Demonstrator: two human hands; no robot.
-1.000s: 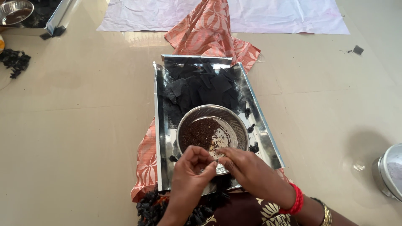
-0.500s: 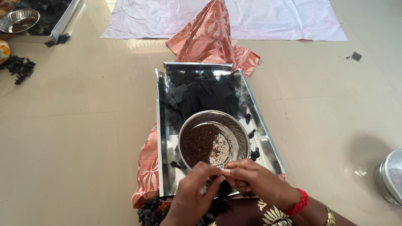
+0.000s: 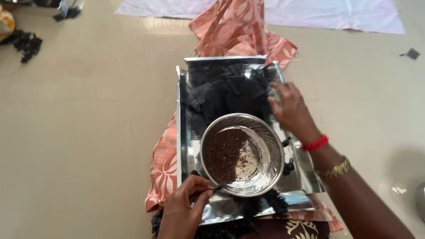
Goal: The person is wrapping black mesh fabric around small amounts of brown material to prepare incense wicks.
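Note:
A steel bowl [image 3: 265, 135] with dark brown granules [image 3: 223, 152] in it sits in a shiny metal tray [image 3: 182, 119]. A pile of black paper squares [image 3: 226, 90] fills the tray's far half. My left hand [image 3: 186, 208] pinches a small dark stick or spoon handle at the bowl's near rim. My right hand [image 3: 290, 108], with a red bangle on its wrist, reaches over the tray's right side and its fingers touch the black squares.
A peach patterned cloth [image 3: 239, 26] lies under and beyond the tray. A white sheet [image 3: 327, 11] is spread at the far edge of the beige floor. Dark scraps [image 3: 24, 42] lie far left. A steel vessel's rim [image 3: 420, 199] shows far right.
Both hands were together at the bowl's near rim. My right hand has moved away to the black squares at the tray's far right. My left hand stays near the bowl.

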